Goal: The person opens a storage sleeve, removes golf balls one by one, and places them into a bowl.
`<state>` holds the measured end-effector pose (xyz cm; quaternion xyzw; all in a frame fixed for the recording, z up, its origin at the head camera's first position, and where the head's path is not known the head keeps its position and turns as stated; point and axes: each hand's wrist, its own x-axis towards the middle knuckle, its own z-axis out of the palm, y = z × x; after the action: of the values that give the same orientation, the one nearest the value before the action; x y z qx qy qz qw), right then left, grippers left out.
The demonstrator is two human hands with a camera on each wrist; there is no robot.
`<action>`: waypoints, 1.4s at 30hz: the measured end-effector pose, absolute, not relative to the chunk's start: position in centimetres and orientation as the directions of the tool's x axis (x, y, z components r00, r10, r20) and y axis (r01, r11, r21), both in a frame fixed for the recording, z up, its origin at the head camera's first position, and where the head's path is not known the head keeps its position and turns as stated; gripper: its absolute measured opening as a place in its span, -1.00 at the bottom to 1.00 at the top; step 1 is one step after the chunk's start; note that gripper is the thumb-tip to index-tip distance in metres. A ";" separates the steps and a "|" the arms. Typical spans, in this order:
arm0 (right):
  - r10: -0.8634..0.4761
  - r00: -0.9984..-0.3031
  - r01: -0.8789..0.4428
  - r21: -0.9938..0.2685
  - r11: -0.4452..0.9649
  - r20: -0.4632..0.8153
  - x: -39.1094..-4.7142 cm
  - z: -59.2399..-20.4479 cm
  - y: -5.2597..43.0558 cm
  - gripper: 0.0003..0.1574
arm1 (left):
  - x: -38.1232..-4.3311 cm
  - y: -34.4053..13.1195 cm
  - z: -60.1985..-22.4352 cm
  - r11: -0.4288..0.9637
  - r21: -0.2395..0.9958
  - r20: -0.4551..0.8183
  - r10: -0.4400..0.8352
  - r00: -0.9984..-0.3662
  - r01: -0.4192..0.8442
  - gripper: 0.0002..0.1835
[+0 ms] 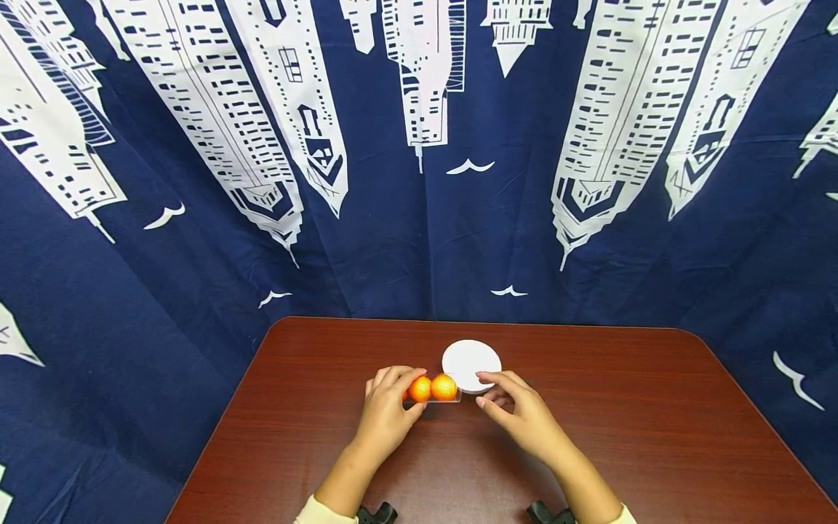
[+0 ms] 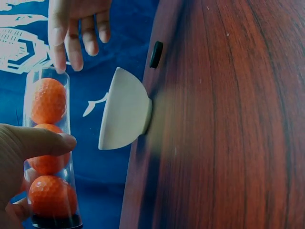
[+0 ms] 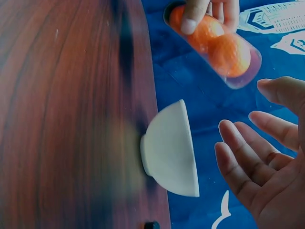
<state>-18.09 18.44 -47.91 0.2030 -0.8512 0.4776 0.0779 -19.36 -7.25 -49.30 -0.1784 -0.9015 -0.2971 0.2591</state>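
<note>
My left hand (image 1: 386, 415) grips a clear plastic tube (image 3: 251, 70) above the table, thumb on one side and fingers on the other. Three orange golf balls (image 2: 48, 101) sit in a row inside, the middle one partly behind the thumb. A black end (image 2: 57, 222) closes the tube on the left hand's side; its clear end points towards my right hand (image 1: 524, 415). That hand holds nothing; its fingers are spread and slightly bent, near the tube's clear end and the white bowl (image 1: 468, 360). The bowl stands upright on the table.
A small black disc, like a cap (image 2: 156, 54), lies on the brown table (image 1: 628, 422) beyond the bowl in the left wrist view. Behind the table hangs a dark blue cloth (image 1: 393, 240) printed with white buildings and birds.
</note>
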 end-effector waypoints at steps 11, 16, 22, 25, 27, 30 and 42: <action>-0.298 -0.905 -0.408 -0.814 0.413 0.302 -17.8 -48.3 17.2 -0.44 | -19.2 -7.1 -49.4 0.799 0.341 0.587 0.232 -0.776 0.496 -0.40; -0.309 -0.907 -0.399 -0.819 0.412 0.287 -17.7 -48.7 17.0 -0.41 | -19.0 -7.0 -49.1 0.809 0.301 0.596 0.252 -0.762 0.504 -0.38; -0.323 -0.906 -0.393 -0.825 0.405 0.273 -17.6 -49.0 16.6 -0.40 | -18.8 -7.0 -49.1 0.825 0.265 0.592 0.269 -0.760 0.499 -0.37; -0.320 -0.911 -0.379 -0.832 0.404 0.260 -17.6 -49.1 16.6 -0.40 | -18.8 -7.0 -49.2 0.831 0.247 0.592 0.277 -0.757 0.498 -0.37; -0.322 -0.912 -0.372 -0.838 0.399 0.252 -17.6 -49.2 16.6 -0.39 | -18.8 -7.0 -49.3 0.835 0.231 0.597 0.284 -0.750 0.500 -0.36; -0.326 -0.914 -0.362 -0.848 0.387 0.241 -17.7 -49.4 16.6 -0.38 | -18.8 -7.0 -49.2 0.838 0.205 0.608 0.296 -0.737 0.506 -0.36; -0.290 -0.926 -0.336 -0.879 0.339 0.242 -17.7 -49.7 16.5 -0.39 | -18.8 -6.8 -49.1 0.821 0.211 0.633 0.298 -0.714 0.530 -0.41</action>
<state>-17.71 16.54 -49.68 0.1915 -0.8180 0.5421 0.0213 -18.81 -6.80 -49.09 -0.2286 -0.9056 -0.1927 0.3009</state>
